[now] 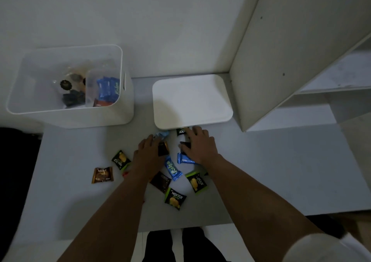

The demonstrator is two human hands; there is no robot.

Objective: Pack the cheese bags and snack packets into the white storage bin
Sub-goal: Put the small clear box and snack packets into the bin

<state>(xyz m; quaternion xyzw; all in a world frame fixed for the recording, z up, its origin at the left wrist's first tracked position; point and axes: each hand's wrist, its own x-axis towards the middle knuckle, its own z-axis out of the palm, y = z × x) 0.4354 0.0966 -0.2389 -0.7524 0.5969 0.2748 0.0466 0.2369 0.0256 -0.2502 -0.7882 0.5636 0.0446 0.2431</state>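
Some packets already lie in the white bin (70,119). About nine snack packets (173,170) remain on the tabletop (271,171). My left hand (149,151) and right hand (198,145) each seem to pinch a dark packet.

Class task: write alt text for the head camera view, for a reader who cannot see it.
Seen from above, a person's left hand and right hand each grip a dark snack packet among green, blue and brown packets scattered on a grey table. An open white storage bin, partly filled, stands at the far left beside its white lid.
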